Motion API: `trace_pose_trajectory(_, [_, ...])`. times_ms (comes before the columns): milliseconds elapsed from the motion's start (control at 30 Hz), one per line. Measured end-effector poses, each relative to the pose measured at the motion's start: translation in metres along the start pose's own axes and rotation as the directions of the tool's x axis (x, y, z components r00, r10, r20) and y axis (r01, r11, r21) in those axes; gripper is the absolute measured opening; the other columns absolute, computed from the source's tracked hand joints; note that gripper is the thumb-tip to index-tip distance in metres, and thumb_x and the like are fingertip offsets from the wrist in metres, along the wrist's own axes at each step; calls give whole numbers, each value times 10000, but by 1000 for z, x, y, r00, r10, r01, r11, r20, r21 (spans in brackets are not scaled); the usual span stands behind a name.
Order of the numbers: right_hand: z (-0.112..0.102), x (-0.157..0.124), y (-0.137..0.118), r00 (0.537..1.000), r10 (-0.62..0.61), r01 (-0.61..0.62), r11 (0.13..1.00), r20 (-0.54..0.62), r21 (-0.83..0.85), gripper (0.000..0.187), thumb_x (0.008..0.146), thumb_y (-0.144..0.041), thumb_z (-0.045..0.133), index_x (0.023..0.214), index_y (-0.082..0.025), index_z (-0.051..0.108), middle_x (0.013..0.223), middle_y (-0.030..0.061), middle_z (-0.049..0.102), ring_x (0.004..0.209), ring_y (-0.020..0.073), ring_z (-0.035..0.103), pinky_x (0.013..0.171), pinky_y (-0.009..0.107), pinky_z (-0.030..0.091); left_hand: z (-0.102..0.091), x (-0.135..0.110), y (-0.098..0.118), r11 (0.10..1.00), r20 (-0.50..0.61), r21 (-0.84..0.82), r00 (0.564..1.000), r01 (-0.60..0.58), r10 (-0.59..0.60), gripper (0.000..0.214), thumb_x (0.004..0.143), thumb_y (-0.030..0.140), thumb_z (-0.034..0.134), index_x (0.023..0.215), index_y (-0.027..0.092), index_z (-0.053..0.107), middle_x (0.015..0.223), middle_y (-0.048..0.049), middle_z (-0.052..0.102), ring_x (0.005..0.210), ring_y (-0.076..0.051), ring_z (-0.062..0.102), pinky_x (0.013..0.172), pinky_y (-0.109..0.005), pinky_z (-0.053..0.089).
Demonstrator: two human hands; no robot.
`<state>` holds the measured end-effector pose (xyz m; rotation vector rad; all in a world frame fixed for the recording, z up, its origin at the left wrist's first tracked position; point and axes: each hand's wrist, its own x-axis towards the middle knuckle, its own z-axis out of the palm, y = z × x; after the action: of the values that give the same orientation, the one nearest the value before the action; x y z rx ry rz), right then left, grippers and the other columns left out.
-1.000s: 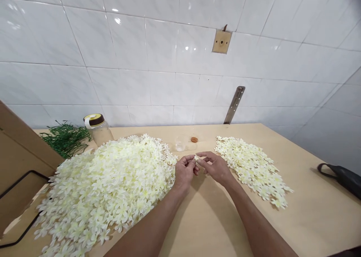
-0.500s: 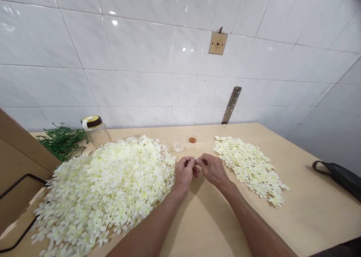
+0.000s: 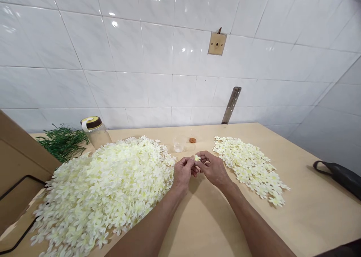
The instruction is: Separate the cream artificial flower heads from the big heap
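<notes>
Between my fingertips is a small pale-yellow artificial flower [image 3: 197, 158]. My left hand [image 3: 184, 171] pinches at its left side, thumb on top. My right hand [image 3: 211, 167] closes on it from the right, and the two hands' fingertips meet. Left of my hands spreads a big heap of loose artificial flowers [image 3: 113, 181], cream with yellow centres. To the right lies a smaller, flatter pile of flowers [image 3: 248, 164]. Just beyond my hands are a clear plastic cup or lid [image 3: 178, 146] and a small orange-brown disc [image 3: 192, 140].
A bottle with a brown and yellow lid [image 3: 98, 134] stands behind the big heap, beside green artificial stems [image 3: 63, 140]. A cardboard box [image 3: 24, 148] is at the left edge. At right lies a black strapped item [image 3: 338, 176]. A tiled wall [image 3: 158, 87] backs the table.
The flower's yellow-white petals now show between my fingertips, where only a small pale tip showed before. My right fingers have shifted slightly. The heaps look the same.
</notes>
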<state>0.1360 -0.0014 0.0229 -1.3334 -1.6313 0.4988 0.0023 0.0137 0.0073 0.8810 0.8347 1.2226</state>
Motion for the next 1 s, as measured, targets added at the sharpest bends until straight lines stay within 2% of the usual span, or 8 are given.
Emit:
trace_pose_trajectory(233, [-12, 3, -2, 991, -78, 83, 996, 110, -45, 212, 914, -327, 558, 898, -226, 743, 798, 29, 715, 507, 122, 598, 553, 263, 522, -1, 0, 0, 1000, 33, 27, 999, 7, -8, 374, 739, 479, 712, 661, 121, 640, 524, -31, 593, 448, -99, 515, 452, -220, 401])
trace_pose_trajectory(367, [-14, 4, 2, 988, -92, 104, 990, 123, -96, 224, 923, -297, 534, 885, -221, 741, 818, 30, 717, 542, 122, 626, 581, 260, 538, -2, 1, -2, 998, 40, 68, 999, 5, -8, 336, 746, 447, 706, 689, 119, 661, 531, -31, 607, 442, -98, 515, 443, -217, 395])
trace_pose_trajectory(467, [-11, 4, 5, 995, -60, 65, 995, 76, -70, 228, 895, -300, 572, 1055, -218, 712, 948, 53, 723, 673, 149, 675, 585, 258, 570, -2, 2, -3, 998, 13, 65, 1000, 7, -7, 298, 737, 411, 713, 722, 116, 675, 542, -27, 618, 439, -91, 507, 444, -213, 396])
trace_pose_trajectory(567, [-6, 3, 3, 993, -106, 101, 990, -49, -98, 349, 864, -327, 628, 1191, -208, 646, 1104, 92, 671, 815, 176, 668, 572, 257, 587, -1, 2, -3, 998, -27, 55, 1000, -2, 3, 296, 740, 409, 707, 727, 116, 669, 533, -17, 610, 432, -87, 503, 447, -212, 400])
trace_pose_trajectory(667, [-3, 1, 0, 972, -201, 177, 968, -125, -176, 283, 869, -335, 636, 1117, -203, 674, 1062, 97, 645, 792, 166, 633, 552, 249, 574, 1, 0, -2, 999, -73, 38, 997, -11, 13, 301, 737, 417, 709, 742, 121, 656, 554, -18, 624, 435, -92, 515, 445, -217, 407])
trace_pose_trajectory(733, [-1, 1, 0, 967, -233, 209, 958, -106, -198, 234, 886, -334, 620, 1068, -211, 700, 1008, 85, 650, 736, 151, 619, 542, 242, 559, 1, 0, -2, 1000, -76, 19, 997, -7, 8, 303, 738, 424, 708, 747, 127, 646, 539, -11, 617, 428, -94, 513, 447, -220, 411])
trace_pose_trajectory(833, [3, 0, 4, 976, -212, 197, 961, -57, -194, 245, 897, -348, 604, 1073, -218, 715, 996, 77, 679, 687, 141, 628, 543, 244, 550, 0, 1, -2, 1000, -39, -5, 999, 2, -2, 285, 741, 408, 704, 736, 131, 636, 529, -6, 610, 428, -92, 514, 460, -218, 418])
trace_pose_trajectory(1000, [4, 1, 7, 995, -97, 89, 980, -36, -180, 242, 882, -352, 602, 1028, -216, 739, 950, 68, 735, 725, 168, 667, 631, 275, 557, -2, 4, -6, 999, -6, 29, 1000, -16, 16, 239, 750, 363, 692, 731, 128, 653, 550, -9, 618, 440, -83, 517, 471, -207, 420])
